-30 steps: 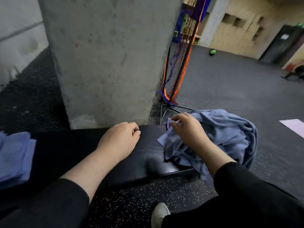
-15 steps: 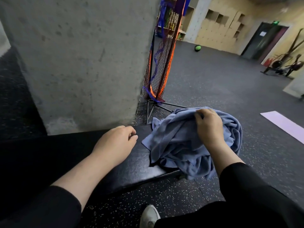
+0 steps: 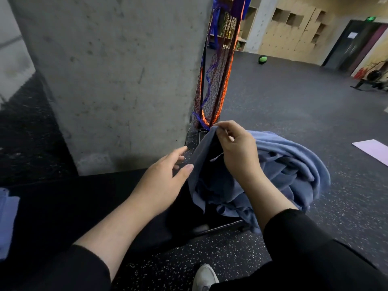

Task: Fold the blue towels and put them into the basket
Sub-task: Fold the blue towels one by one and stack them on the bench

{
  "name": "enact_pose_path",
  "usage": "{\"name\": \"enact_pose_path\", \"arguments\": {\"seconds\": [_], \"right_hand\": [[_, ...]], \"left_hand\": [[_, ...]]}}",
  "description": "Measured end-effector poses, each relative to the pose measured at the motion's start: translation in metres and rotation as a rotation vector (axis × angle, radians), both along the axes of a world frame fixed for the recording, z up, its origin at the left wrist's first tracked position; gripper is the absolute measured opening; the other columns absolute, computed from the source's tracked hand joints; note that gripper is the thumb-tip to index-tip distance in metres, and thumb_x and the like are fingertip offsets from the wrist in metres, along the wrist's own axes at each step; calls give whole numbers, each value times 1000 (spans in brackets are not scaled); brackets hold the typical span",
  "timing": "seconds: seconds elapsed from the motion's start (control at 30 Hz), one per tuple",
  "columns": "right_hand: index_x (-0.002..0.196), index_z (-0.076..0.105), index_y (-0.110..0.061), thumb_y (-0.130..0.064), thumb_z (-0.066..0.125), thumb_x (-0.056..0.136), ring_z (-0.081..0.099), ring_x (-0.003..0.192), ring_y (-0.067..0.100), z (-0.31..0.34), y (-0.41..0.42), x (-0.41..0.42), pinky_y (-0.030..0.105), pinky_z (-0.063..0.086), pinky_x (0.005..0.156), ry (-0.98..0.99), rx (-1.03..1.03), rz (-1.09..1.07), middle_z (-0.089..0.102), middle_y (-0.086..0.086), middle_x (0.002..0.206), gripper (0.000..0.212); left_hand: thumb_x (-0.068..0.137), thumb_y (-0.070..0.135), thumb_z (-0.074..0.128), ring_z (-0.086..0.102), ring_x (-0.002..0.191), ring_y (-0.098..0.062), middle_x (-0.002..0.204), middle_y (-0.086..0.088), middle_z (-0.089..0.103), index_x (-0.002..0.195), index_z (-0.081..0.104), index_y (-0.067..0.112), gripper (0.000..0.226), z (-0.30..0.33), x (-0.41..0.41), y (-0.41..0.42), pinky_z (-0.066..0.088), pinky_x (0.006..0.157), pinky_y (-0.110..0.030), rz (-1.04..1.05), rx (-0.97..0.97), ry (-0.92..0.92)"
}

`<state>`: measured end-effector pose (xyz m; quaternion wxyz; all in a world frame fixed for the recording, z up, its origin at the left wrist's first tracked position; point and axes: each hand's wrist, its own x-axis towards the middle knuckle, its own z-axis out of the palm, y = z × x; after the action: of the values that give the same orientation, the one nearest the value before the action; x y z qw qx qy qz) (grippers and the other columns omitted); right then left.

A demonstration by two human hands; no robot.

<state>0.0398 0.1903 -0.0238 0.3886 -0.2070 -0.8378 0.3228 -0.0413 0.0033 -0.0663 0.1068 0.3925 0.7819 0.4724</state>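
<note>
The right hand (image 3: pixel 237 152) had come up off the heap since half a second earlier, when it lay pressed on top of the cloth; now it pinched an edge of the crumpled blue terry towel (image 3: pixel 281 164) between thumb and fingertips and lifted that edge into a peak. The left hand (image 3: pixel 165 177) had changed too: a second ago it sat curled on the black padded tabletop (image 3: pixel 69 206), and now it was raised, fingers straight and spread, reaching toward the hanging edge of the towel. Its grip was released, holding nothing, the thumb just beside the cloth; whether it touched, I could not tell.

The towel itself stayed bunched at the right end of the tabletop, spilling over the edge toward the speckled dark rubber floor (image 3: pixel 294 106). A dark wire frame showed under the heap, but whether that was a basket could not be made out. At the far left edge, a folded light-blue cloth (image 3: pixel 6 219) lay on the tabletop, cut off by the frame.

Both forearms were bare below black sleeves, angled inward toward the towel. Behind stood a grey concrete pillar (image 3: pixel 115 70), and beside it an orange-and-blue net on a black stand (image 3: pixel 218 76).
</note>
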Motion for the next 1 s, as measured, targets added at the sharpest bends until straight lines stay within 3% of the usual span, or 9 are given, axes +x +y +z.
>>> {"name": "enact_pose_path", "arguments": {"seconds": [0.07,0.17,0.3,0.43,0.53,0.8,1.0], "right_hand": [[103,72,-21,-20,60,98,59,96,5,-4,2,-4,29,49,93,-21,46,-23,64,-6,103,13],[105,73,-21,-21,61,98,57,92,12,1,14,1,24,44,86,-6,75,-146,58,-2,99,14],[101,72,-24,-23,60,95,62,79,15,31,43,15,33,50,79,-32,22,-271,64,-10,77,14],[97,73,-26,-28,60,90,70,77,28,76,73,26,51,58,79,-77,-26,-256,72,2,80,15],[95,71,-18,-18,59,94,71,73,33,118,84,33,55,60,75,-70,-54,-249,72,11,81,12],[104,70,-14,-10,55,99,73,91,30,204,79,51,42,63,77,157,-49,-285,70,5,92,16],[90,69,-27,-10,55,96,71,93,27,242,57,54,44,61,77,267,53,-269,71,0,95,23]], "left_hand": [[98,48,51,53,118,4,134,23,54,149,39,44,52,-2,-2,-2,47,104,-36,3,-16,15],[99,47,51,52,121,3,139,21,52,150,40,40,53,-2,-5,-4,45,106,-32,-3,-42,34],[100,45,52,52,122,0,143,19,50,149,41,37,51,-2,-7,-5,43,106,-30,-4,-77,43],[101,44,52,53,120,-1,141,18,52,149,43,36,50,-1,-7,0,43,103,-29,6,-78,46],[100,44,52,54,120,-2,141,16,53,148,43,36,50,-1,-5,3,44,104,-30,-1,-79,49],[100,42,54,51,126,-5,140,14,54,146,47,32,47,4,-2,-3,39,102,-25,17,-100,95],[101,43,52,48,131,-6,144,12,52,147,46,31,48,12,-2,-10,37,103,-24,29,-88,109]]}}
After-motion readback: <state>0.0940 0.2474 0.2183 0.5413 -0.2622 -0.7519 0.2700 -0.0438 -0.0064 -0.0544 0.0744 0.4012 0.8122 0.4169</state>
